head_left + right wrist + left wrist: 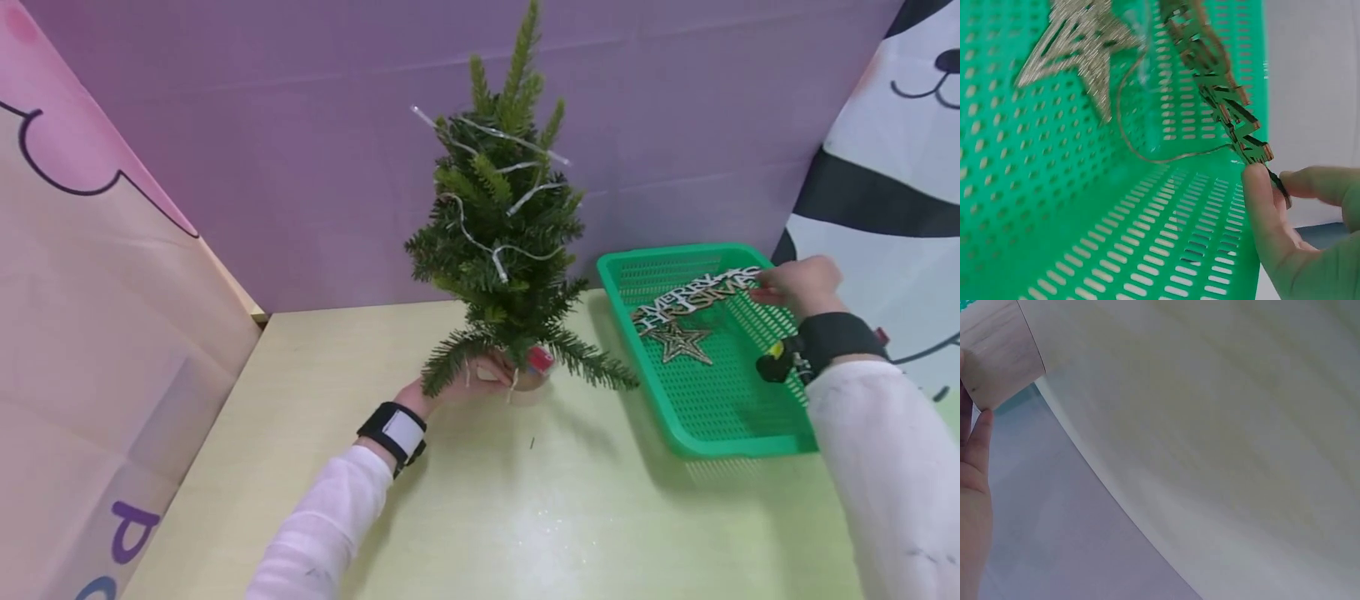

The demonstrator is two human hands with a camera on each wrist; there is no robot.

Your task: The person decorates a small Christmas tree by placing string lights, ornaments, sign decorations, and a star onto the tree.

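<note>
Green basket (720,433): landmark, standing on the surface right of the tree.
Sign: wooden "Merry Christmas" sign (697,296) lifted over the basket's far end; right hand (798,283) fingers pinch its end.
Star: glittery star (681,342) lying in the basket beneath the sign.
Tree: small Christmas tree (502,242) with a light string, left of the basket; left hand (457,387) fingers wrap its base.
Surface: pale yellow-green surface (525,500).
Room: purple backdrop (300,150) behind the basket.

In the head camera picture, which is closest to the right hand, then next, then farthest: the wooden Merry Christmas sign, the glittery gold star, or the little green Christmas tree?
1. Wooden Merry Christmas sign: pinched by the right hand, over the green plastic basket.
2. Glittery gold star: in the basket, lower left of the hand.
3. Little green Christmas tree: farthest left, on the table, its base held by the left hand.
</note>
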